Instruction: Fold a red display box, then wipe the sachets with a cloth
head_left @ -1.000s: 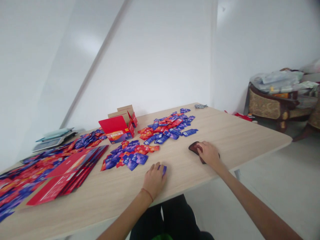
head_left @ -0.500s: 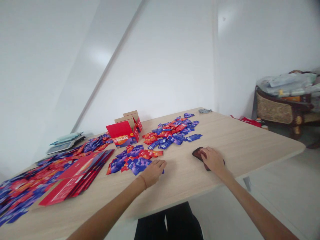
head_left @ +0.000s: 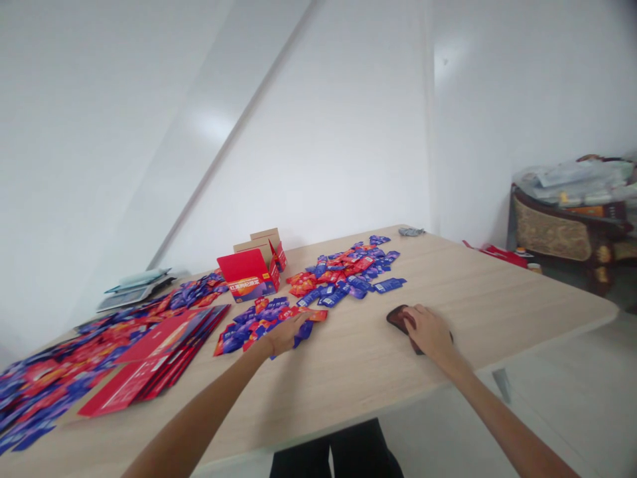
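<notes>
My left hand (head_left: 287,333) reaches over the near pile of small red and blue sachets (head_left: 239,335). Its fingers are stretched out at the pile's right side, by an orange-red sachet (head_left: 318,315); whether they press on any sachet is hard to see. On the bare table to the right, my right hand (head_left: 426,330) is curled over a dark smartphone (head_left: 397,317), which lies flat and is partly covered by the hand. Just behind the near pile stands an open red carton (head_left: 246,275) with its lid up.
A second sachet pile (head_left: 348,269) lies farther back. Flattened red cartons (head_left: 149,362) are stacked at the left, beside a long heap of sachets (head_left: 64,362). A grey crumpled item (head_left: 411,232) sits at the table's far edge. A loaded armchair (head_left: 552,222) stands at right.
My left hand has moved left and forward, from the pile's near right edge to over its sachets. The right hand stays on the smartphone. The view has shifted slightly.
</notes>
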### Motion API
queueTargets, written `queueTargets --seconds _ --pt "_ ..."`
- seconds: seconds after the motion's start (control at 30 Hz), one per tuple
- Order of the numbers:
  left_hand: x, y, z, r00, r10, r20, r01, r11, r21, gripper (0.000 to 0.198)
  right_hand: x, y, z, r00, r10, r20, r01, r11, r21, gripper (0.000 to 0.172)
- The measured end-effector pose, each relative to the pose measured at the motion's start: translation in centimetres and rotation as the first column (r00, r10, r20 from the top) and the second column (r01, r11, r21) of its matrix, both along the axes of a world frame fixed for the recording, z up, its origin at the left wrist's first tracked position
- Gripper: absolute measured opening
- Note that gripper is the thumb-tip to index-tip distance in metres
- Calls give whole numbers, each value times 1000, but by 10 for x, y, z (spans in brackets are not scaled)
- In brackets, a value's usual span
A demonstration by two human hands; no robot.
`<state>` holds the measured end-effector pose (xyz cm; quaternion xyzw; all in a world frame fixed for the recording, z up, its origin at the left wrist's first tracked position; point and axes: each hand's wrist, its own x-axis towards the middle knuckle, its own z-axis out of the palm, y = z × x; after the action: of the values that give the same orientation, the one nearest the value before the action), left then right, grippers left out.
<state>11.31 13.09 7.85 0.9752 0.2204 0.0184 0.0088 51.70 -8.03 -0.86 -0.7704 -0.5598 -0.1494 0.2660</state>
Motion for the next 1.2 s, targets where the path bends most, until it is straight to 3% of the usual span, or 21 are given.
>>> queueTargets --seconds 0.13,0.23,0.33,0.5,0.7,1.03,1.1,1.2 --pt "-4 -36 -12 998 34 45 -37 998 56 87 2 1 0 1000 -2 5 2 1000 -17 24" --pt "-5 -71 -30 997 41 68 -49 993 110 73 3 1 -1 1000 8 12 -8 1000 -18 24" --pt "-10 -87 -47 997 64 50 -75 967 244 70 3 1 -2 1000 16 19 -16 1000 -12 25" --pt "-30 -60 -56 989 145 16 -143 937 319 68 3 0 -3 1000 5 18 -5 1000 -10 24" --pt "-56 -26 -55 997 73 -36 -60 960 273 69 6 3 -8 1000 15 20 -14 1000 -11 25" --pt "-84 -17 -40 997 -9 -81 27 975 219 75 9 4 -12 999 18 43 -19 1000 3 25" --pt "-87 -18 -38 998 21 -65 -6 974 228 73 9 4 -12 999 16 39 -16 1000 -1 25" --pt "-94 -20 -37 984 178 19 -176 948 267 72 8 3 -10 999 22 40 -21 1000 -5 25"
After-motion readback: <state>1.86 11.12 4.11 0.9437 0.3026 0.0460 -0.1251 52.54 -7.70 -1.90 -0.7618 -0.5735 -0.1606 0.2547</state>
